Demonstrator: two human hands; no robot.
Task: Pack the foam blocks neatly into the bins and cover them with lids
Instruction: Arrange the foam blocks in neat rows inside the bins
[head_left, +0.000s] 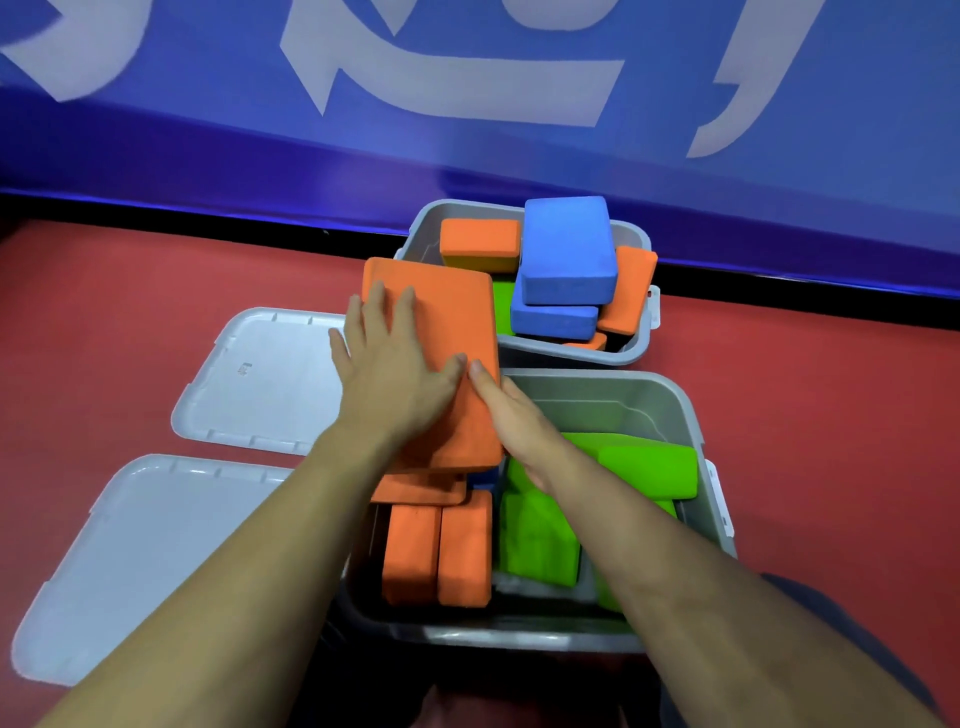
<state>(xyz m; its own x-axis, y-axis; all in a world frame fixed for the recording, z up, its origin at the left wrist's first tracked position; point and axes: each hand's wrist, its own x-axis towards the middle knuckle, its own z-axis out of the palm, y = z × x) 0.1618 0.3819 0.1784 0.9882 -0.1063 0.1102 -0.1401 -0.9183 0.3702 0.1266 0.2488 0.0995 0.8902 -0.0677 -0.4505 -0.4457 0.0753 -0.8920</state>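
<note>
Blue wall banner (519, 104): spans the whole far side, carrying large pale characters cut off by the frame's top edge; unreadable. Red floor (831, 415): carries everything below.

Near bin (644, 400): grey, open, directly in front of the person. Left part holds two orange blocks (436, 551) standing side by side on end, with another orange piece lying across their far ends. Right part holds green blocks (540, 540), one of them tilted against the right wall; their count is hard to make out under the right forearm. A dark blue sliver shows between orange and green, mostly hidden.

Near lid (145, 561) and far lid (270, 374): pale grey, flat on the floor to the left of the bins. The far lid bears a small embossed mark, too small to read.

Far bin (571, 353): grey, piled above its rim with two stacked blue blocks (566, 254), orange blocks and a partly hidden green one.

Large orange block (441, 332): held tilted over the near bin's far-left corner, overlapping the far bin's edge.

Left hand (395, 374): lies flat on the block's top face, fingers spread. Right hand (514, 415): pressed to the block's right edge, thumb on top; its other fingers are hidden beneath.
</note>
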